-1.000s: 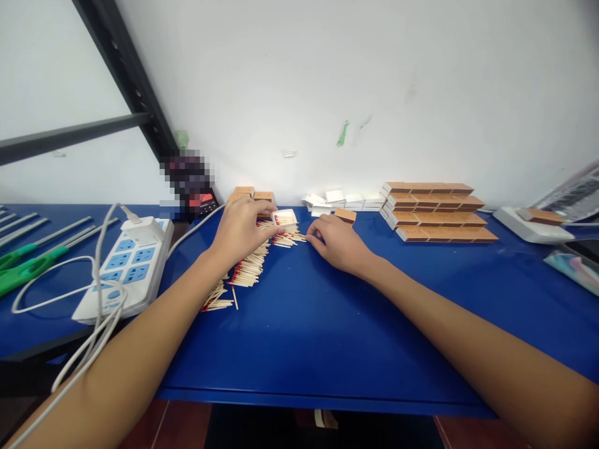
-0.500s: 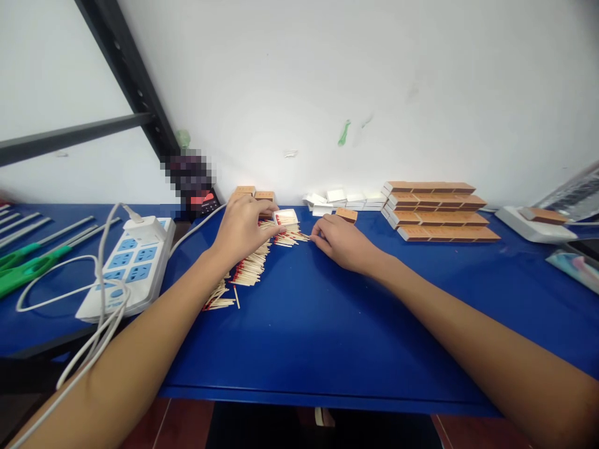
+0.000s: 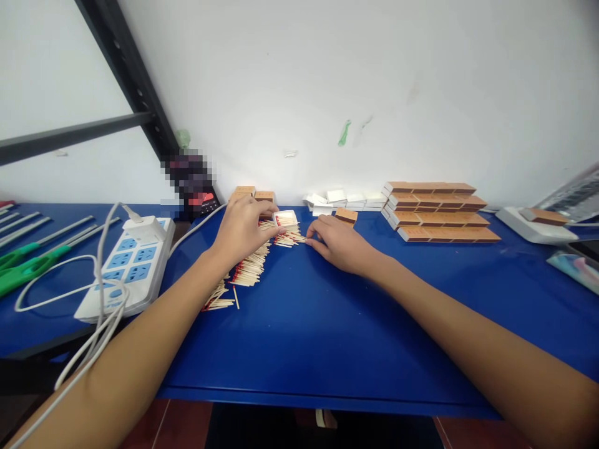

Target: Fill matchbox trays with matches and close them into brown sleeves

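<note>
A long heap of red-tipped matchsticks lies on the blue table. At its far end sits a small white matchbox tray with matches in it. My left hand rests on the heap beside the tray, its fingers curled and the fingertips touching the matches at the tray's near edge. My right hand lies just right of the tray, fingers bent and pinched at loose matches by the pile's right end. What either hand grips is too small to make out.
Stacked brown matchbox sleeves stand at the back right, white inner trays along the wall, one loose brown box near my right hand. A white power strip with cables lies left, green-handled scissors and metal rods further left.
My right hand has slid a little left toward the tray and matches. My left hand has barely moved.
</note>
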A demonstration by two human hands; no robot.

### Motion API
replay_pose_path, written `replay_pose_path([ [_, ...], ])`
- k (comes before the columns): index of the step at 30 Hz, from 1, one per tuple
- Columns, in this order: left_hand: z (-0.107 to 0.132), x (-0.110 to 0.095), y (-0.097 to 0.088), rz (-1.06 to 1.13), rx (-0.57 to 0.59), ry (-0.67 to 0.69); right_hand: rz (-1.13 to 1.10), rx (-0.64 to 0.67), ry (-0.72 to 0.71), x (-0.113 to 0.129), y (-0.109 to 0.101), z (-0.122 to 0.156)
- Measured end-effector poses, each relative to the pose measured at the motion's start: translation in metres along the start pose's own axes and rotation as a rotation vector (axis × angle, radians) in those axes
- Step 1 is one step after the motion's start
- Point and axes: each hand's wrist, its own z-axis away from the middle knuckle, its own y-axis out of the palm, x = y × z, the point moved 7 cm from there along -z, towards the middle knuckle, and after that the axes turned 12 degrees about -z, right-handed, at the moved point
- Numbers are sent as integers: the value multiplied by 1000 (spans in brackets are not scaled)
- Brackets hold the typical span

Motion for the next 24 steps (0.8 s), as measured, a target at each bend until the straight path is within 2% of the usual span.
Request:
replay_pose_path([
  [7, 0, -1, -1, 3, 0, 3, 24, 51, 17, 0, 2, -1],
  [15, 0, 1, 1, 3, -2, 12, -1, 7, -20, -3, 1, 1],
  [19, 0, 0, 1, 8, 8, 8, -20, 3, -54, 5, -1, 3],
  [24, -1, 0, 1, 15, 16, 9, -17, 68, -90, 15, 3, 4],
])
